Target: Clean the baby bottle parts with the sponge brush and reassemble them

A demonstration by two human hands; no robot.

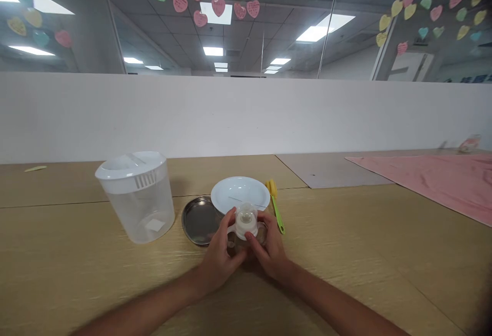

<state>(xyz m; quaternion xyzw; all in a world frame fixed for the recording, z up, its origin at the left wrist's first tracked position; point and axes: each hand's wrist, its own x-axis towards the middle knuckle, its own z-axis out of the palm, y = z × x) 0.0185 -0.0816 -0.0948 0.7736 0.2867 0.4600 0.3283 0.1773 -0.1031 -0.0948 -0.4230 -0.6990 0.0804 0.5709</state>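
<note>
Between my two hands is a baby bottle with a clear dome cap, a white collar and side handles. My left hand wraps its left side, thumb low and fingers by the handle. From the right, my right hand grips it with the thumb across the front of the collar. The bottle's lower body is largely hidden by my hands. Just behind it stands a white plate, partly overlapping a round metal tray. A brush with a yellow head and green handle lies right of the plate.
A clear plastic bucket with a white lid stands at the left. A pink cloth covers the far right of the wooden table, near a grey sheet. A white wall rises behind the table.
</note>
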